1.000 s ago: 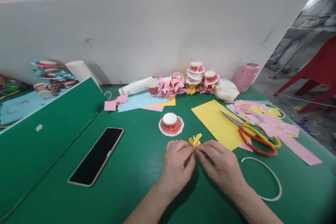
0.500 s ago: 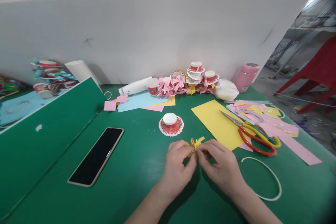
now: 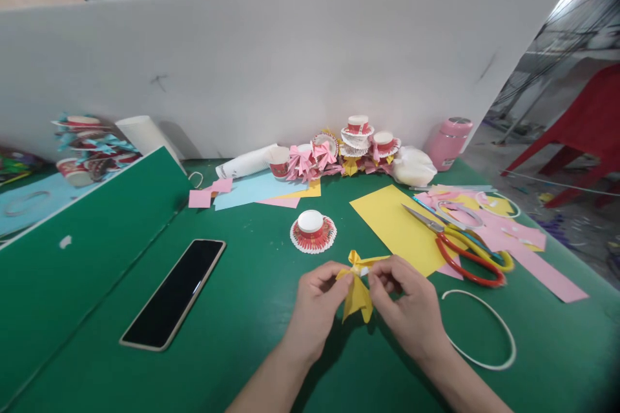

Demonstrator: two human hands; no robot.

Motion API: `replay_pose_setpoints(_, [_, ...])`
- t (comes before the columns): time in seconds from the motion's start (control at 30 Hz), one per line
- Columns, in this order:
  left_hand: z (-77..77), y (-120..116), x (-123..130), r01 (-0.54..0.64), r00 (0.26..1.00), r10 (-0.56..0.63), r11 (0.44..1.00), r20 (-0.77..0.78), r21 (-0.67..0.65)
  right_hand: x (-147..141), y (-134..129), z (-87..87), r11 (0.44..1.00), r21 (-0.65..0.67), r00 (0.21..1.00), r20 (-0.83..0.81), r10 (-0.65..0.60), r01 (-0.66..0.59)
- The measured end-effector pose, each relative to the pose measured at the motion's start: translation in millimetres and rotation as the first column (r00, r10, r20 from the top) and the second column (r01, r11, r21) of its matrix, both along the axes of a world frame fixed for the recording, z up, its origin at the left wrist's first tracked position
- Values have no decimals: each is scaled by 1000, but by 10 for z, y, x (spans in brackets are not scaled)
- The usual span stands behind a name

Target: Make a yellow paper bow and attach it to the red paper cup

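Low at the centre, a folded yellow paper bow (image 3: 357, 300) is held up between both hands, its tails hanging down. My left hand (image 3: 320, 306) pinches its left side between thumb and fingers. My right hand (image 3: 409, 300) is closed on its right side, by a small white piece (image 3: 364, 271) at the bow's middle. Just beyond the hands stands a small hat-like piece (image 3: 310, 222), a red and white cup base with a fringed brim. A yellow sheet (image 3: 394, 219) lies past my right hand.
Scissors (image 3: 465, 245) lie on paper scraps at the right, with a white ring-like strip (image 3: 508, 335) nearer. A phone (image 3: 174, 293) lies left. Finished paper hats (image 3: 357, 132), a white bag (image 3: 414, 166) and a pink bottle (image 3: 449, 144) line the white partition (image 3: 252, 64).
The yellow bow has been turned, so its tails now hang toward me and the white piece shows. Both hands still hold it. The view has shifted slightly.
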State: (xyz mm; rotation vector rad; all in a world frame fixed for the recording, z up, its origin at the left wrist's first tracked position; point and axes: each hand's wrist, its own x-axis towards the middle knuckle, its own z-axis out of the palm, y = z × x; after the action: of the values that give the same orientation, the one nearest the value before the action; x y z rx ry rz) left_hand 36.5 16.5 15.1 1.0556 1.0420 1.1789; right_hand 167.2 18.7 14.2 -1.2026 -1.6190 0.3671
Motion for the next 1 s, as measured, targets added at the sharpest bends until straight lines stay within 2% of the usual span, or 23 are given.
replay_pose_setpoints(0.27, [4, 4, 47, -40, 976, 84, 976, 202, -213, -36, -10, -27, 998, 59, 999, 38, 31, -33])
replay_pose_setpoints(0.53, [-41, 26, 53, -106, 957, 170, 960, 235, -261, -52, -25, -46, 997, 59, 997, 48, 54, -57])
replay_pose_setpoints(0.7, [-16, 53, 31, -131, 921, 217, 954, 323, -269, -5, 3, -25, 1000, 18, 999, 40, -17, 16])
replay_pose_setpoints(0.93, [4, 62, 14, -185, 896, 282, 939, 342, -289, 290, 127, -73, 970, -8, 968, 73, -240, 241])
replay_pose_setpoints(1.0, [-10, 60, 15, -206, 888, 301, 936, 349, -284, 291, 112, -83, 974, 35, 974, 35, -225, 223])
